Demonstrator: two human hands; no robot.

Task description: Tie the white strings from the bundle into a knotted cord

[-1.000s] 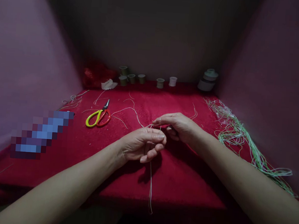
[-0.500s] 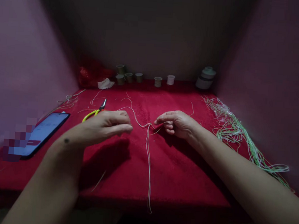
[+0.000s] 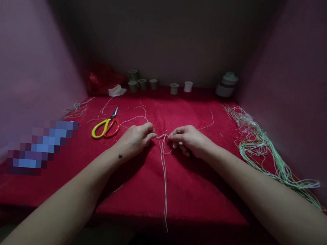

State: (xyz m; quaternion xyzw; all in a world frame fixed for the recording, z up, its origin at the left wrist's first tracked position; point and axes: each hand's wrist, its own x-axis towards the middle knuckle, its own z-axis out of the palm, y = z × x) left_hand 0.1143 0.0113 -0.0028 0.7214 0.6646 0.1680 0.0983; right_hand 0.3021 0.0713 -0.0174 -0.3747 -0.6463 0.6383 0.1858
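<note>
Dim purple walls (image 3: 22, 53) close in on both sides of a red-covered tabletop (image 3: 200, 199), seen from the head camera. Along the far side stand several small spools (image 3: 174, 89) and a pale bottle (image 3: 226, 89); a tangled bundle of green and white cords (image 3: 263, 141) lies at the right. Scissors (image 3: 112, 119) with one yellow and one red handle rest to the left, apart from the hands, blades pointing away.

At the middle of the tabletop lies a thin pale cord (image 3: 165, 208), gathered in a small junction between the two hands. From there, paired strands run toward the person, ending in a loop at the front edge. It should handle as something very light, limp and easily tangled, perhaps a little slippery, so a fingertip pinch close to the junction, one on each side, looks the best place to take hold.

On the left hand (image 3: 136, 137) the grip is drawn together, thumb and index pinching a strand just left of the junction. On the right hand (image 3: 189, 137) the grip also appears pressed together at thumb and index, on the cord just right of the junction, with the other fingers loosely curled.
</note>
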